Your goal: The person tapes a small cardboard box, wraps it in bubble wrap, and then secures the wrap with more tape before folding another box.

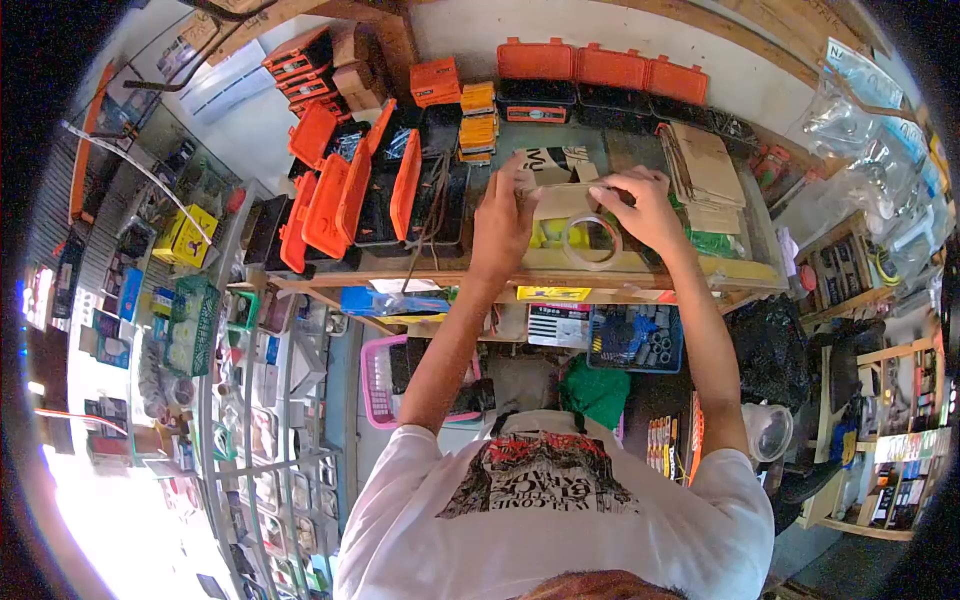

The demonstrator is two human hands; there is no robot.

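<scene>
A small brown cardboard piece (564, 204), perhaps a box being folded, lies between my two hands on the glass-topped counter. My left hand (507, 218) grips its left edge with curled fingers. At its upper right corner, my right hand (645, 208) pinches the edge between thumb and fingers. Just in front stands a roll of clear tape (592, 262), close below the right hand and partly over a yellow-green item (548, 234). Behind the cardboard is a piece with black print (572, 163). The fingertips of my left hand are partly hidden.
Open orange-lidded black cases (340, 205) crowd the counter's left side; more orange cases (578, 65) line the back. Small orange-yellow boxes (478, 125) are stacked nearby. Flat brown cardboard (705, 165) is piled at right. Below the counter sit a blue tray (640, 345) and pink basket (378, 385).
</scene>
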